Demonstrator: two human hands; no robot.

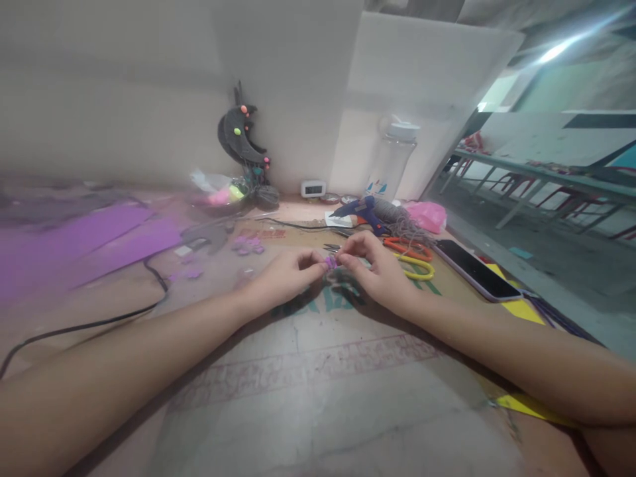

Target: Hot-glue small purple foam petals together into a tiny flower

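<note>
My left hand (291, 277) reaches in from the left, thumb and fingers pinched on a small purple cut-out piece (330, 263). From the other side, my right hand (377, 270) has its fingertips closed at the right edge of the same piece. The piece is crumpled or folded between the fingers, and its exact shape is partly hidden. Both hands hover just over the printed cardboard sheet (308, 397). Several similar purple cut-outs (248, 245) lie beyond my left hand. Scissors with orange handles (408, 248) and a yellow-handled pair (417, 267) rest beyond my right hand.
A blue glue gun (365, 212) lies behind the hands near grey yarn (397, 215). A phone (477, 270) sits at right, purple sheets (89, 245) at left. A black cord (94, 323) crosses the left side. A clear bottle (391, 162) and small clock (313, 189) stand at the back.
</note>
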